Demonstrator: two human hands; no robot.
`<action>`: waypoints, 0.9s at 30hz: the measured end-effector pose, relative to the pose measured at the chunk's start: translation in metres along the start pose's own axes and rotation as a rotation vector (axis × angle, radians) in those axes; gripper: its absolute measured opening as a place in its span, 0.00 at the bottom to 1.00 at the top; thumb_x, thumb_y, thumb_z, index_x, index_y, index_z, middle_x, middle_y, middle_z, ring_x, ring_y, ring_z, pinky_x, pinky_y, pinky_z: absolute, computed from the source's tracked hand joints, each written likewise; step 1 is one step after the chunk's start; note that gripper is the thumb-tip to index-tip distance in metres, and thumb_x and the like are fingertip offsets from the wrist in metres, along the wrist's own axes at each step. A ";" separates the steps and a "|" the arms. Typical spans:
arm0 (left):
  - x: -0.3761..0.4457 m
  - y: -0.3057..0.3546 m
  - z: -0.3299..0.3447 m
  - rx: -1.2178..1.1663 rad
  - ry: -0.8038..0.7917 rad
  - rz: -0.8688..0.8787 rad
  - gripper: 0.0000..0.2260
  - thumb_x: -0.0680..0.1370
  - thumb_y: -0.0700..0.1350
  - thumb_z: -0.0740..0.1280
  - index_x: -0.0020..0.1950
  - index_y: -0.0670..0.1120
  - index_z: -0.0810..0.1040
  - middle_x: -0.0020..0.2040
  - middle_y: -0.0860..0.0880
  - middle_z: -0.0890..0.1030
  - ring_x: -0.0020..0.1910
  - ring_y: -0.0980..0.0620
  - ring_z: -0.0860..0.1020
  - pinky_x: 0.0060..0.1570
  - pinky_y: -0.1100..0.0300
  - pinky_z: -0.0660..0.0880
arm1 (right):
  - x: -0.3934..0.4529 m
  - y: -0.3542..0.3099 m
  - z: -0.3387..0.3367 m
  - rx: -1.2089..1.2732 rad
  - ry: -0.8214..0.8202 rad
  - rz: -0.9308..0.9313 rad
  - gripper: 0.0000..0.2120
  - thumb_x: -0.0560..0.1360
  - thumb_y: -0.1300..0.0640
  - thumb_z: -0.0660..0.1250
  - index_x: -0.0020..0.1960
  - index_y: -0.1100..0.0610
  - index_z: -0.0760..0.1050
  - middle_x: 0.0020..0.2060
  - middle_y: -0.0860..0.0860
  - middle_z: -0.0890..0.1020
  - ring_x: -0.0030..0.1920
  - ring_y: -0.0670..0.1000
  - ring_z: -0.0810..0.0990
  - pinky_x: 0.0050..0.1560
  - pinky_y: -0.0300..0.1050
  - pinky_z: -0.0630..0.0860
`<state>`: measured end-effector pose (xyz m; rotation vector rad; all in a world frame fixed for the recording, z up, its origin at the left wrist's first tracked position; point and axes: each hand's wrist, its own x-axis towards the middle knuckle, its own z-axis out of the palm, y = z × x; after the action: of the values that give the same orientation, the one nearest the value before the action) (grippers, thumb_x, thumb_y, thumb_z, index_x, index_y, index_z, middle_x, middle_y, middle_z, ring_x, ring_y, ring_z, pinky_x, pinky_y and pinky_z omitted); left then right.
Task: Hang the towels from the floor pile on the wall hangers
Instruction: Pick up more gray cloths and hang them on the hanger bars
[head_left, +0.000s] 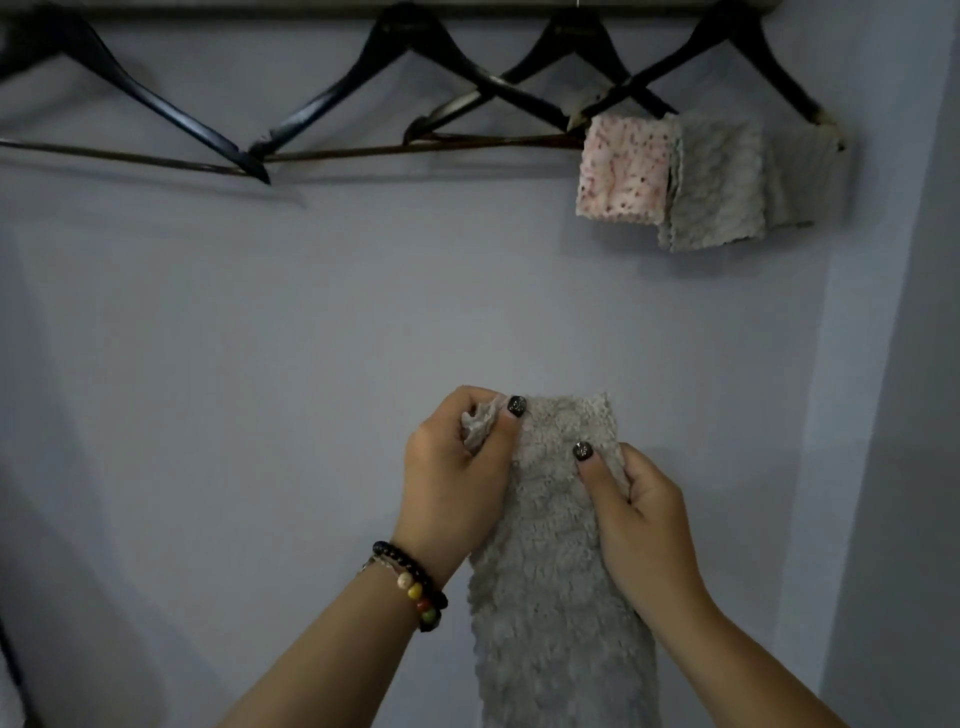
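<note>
A fluffy grey towel (550, 561) hangs down in front of me, held up by its top edge. My left hand (457, 478) pinches the towel's upper left corner. My right hand (639, 519) pinches its upper right edge between thumb and fingers. Several black wall hangers (415, 67) hang in a row along the top of the wall. On the bar of the rightmost hanger (753, 62) hang a pink speckled towel (621, 169), a grey towel (719, 184) and a paler cloth (795, 176) side by side. The floor pile is out of view.
A plain bluish wall (311, 338) fills the view. A wall corner (883, 364) runs down the right side. The bars of the left hangers (156, 156) are bare. A beaded bracelet (415, 587) sits on my left wrist.
</note>
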<state>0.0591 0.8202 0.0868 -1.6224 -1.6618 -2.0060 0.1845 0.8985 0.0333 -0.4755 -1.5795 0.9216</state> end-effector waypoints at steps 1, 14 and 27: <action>0.010 0.001 0.002 -0.006 0.002 0.020 0.06 0.79 0.43 0.68 0.41 0.47 0.78 0.33 0.49 0.78 0.28 0.52 0.73 0.29 0.55 0.71 | 0.010 -0.003 0.001 -0.003 -0.008 -0.012 0.29 0.75 0.36 0.61 0.44 0.65 0.73 0.38 0.68 0.76 0.38 0.68 0.75 0.36 0.50 0.71; 0.156 0.015 0.041 0.087 -0.009 0.315 0.04 0.78 0.46 0.68 0.44 0.49 0.79 0.36 0.51 0.81 0.35 0.52 0.78 0.36 0.52 0.76 | 0.175 -0.023 -0.011 -0.029 -0.056 -0.170 0.04 0.79 0.54 0.63 0.52 0.48 0.76 0.45 0.45 0.83 0.45 0.42 0.81 0.47 0.44 0.80; 0.309 0.035 0.066 0.573 -0.006 0.463 0.07 0.80 0.49 0.62 0.58 0.52 0.71 0.51 0.58 0.75 0.49 0.60 0.75 0.48 0.67 0.72 | 0.335 -0.043 -0.059 -0.343 -0.016 -0.534 0.08 0.79 0.52 0.62 0.56 0.51 0.74 0.48 0.47 0.81 0.48 0.44 0.79 0.51 0.47 0.77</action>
<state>-0.0124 1.0168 0.3262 -1.5897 -1.4878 -1.1733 0.1716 1.1381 0.2787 -0.2566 -1.7663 0.2508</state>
